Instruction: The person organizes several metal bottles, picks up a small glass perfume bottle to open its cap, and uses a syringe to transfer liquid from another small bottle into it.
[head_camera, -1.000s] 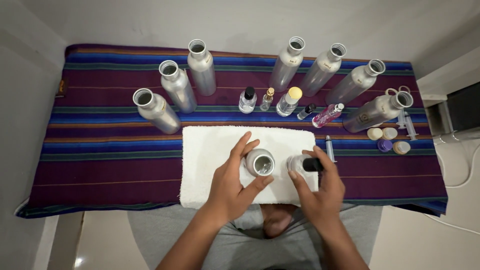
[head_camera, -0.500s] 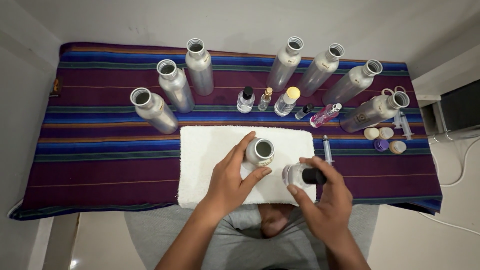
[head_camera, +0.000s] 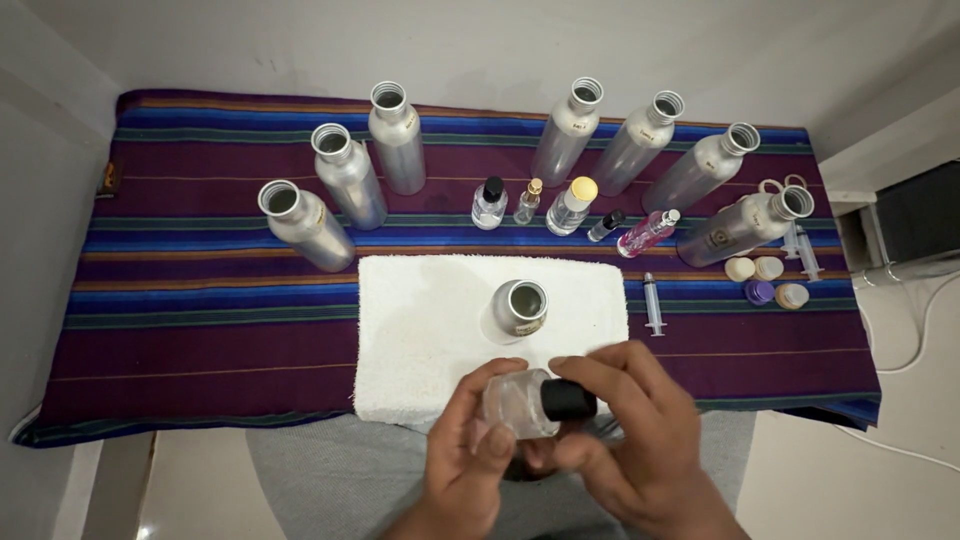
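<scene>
Both hands meet over the near edge of the white towel (head_camera: 420, 330) on one small clear glass bottle (head_camera: 517, 404) — the left hand (head_camera: 470, 455) wraps its fingers around the glass body, while the right hand (head_camera: 640, 440) has its fingertips pinched on the bottle's black cap (head_camera: 568, 401). The bottle lies tilted on its side in the air, just above the towel's front edge.

One open aluminium bottle (head_camera: 516, 309) stands alone on the towel, apart from the hands. Seven more stand or lean along the striped cloth (head_camera: 200, 320) behind — three on the left, four on the right. Between those groups sit five small vials in a row. Right of the towel lies one syringe (head_camera: 653, 304); further right are four loose caps (head_camera: 767, 282).
</scene>
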